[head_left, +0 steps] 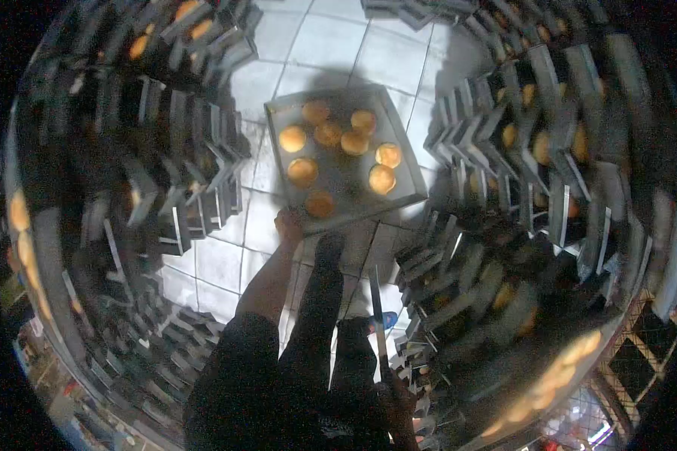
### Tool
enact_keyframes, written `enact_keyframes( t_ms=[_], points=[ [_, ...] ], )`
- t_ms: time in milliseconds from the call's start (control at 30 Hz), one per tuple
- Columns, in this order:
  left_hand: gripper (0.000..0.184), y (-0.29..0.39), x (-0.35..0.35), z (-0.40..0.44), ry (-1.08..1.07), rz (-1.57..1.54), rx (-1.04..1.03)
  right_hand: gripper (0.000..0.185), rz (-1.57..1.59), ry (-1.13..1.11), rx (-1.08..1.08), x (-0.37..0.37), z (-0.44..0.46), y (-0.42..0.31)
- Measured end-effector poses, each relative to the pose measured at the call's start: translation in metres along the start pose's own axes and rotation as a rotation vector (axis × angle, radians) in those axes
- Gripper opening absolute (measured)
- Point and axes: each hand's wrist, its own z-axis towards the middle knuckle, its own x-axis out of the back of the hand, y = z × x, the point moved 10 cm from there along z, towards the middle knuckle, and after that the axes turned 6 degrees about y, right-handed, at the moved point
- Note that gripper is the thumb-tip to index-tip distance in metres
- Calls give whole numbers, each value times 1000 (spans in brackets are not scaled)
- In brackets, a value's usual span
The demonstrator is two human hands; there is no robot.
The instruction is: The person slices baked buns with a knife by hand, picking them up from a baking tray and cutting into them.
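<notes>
My left hand [287, 224] is closed on the near left corner of a square metal baking tray [338, 177], held out over the floor. Several round golden buns [303, 172] lie loosely spread on it. Low in the view and in shadow, my right hand [400, 402] is closed around the lower end of a long, thin, flat strip [378, 316] that points up and away. Whether that strip is a blade or a tray seen edge-on, I cannot tell. The fingers of my right hand are mostly dark.
Tall stacks of trays stand on the left [180, 165] and on the right [519, 143], with buns showing between layers. Another stack [489, 301] is close on my right. A tiled floor [222, 270] runs between them. A blue shoe [384, 322] shows below.
</notes>
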Motion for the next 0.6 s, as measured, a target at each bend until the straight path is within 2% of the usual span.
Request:
enact_keyframes(
  t_ms=[67, 167, 233, 433, 567, 600],
  points=[
    [37, -11, -49, 12, -74, -23, 62, 27, -26, -2, -2, -19, 14, 28],
    [37, -26, -108, 27, -82, -28, 144, 33, -246, 17, -332, -29, 23, 105],
    [38, -35, -142, 33, -83, -47, 178, 34, -228, -8, -364, -41, 33, 124],
    [39, -57, -187, 46, -104, -139, 259, 38, -69, -82, -307, -59, 45, 151],
    [40, -62, -167, 36, -130, -262, 282, 40, 9, -111, -221, -57, 31, 165],
    [40, -63, -156, 30, -135, -303, 285, 41, -44, -105, -153, -59, 27, 135]
  ],
)
